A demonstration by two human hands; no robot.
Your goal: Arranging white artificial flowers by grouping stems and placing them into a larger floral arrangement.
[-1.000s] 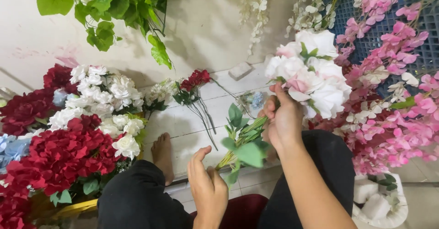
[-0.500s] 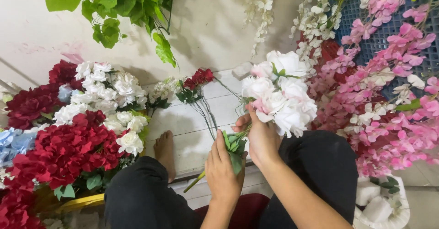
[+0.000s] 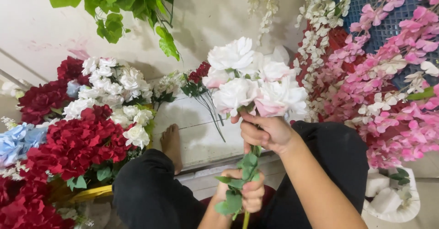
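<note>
Bouquet (image 3: 254, 85): white and pale pink blooms, upright above the lap. Right hand (image 3: 267, 133) closed on stems just under the heads, bunching them. Left hand (image 3: 247, 190) closed lower on leafy stems (image 3: 242, 181), steadying. Red sprig (image 3: 199, 80) on floor beyond.

floor (image 3: 201, 133): pale boards lying beneath everything | 9 o'clock: red flower bunches (image 3: 77, 142) and white flower bunches (image 3: 114, 89) resting on it | centre: small dark-red sprig (image 3: 199, 80) lying flat | 7 o'clock: bare foot (image 3: 171, 144) pressing on the boards | 3 o'clock: pink blossom sprays (image 3: 388, 101) spilling over it
</note>
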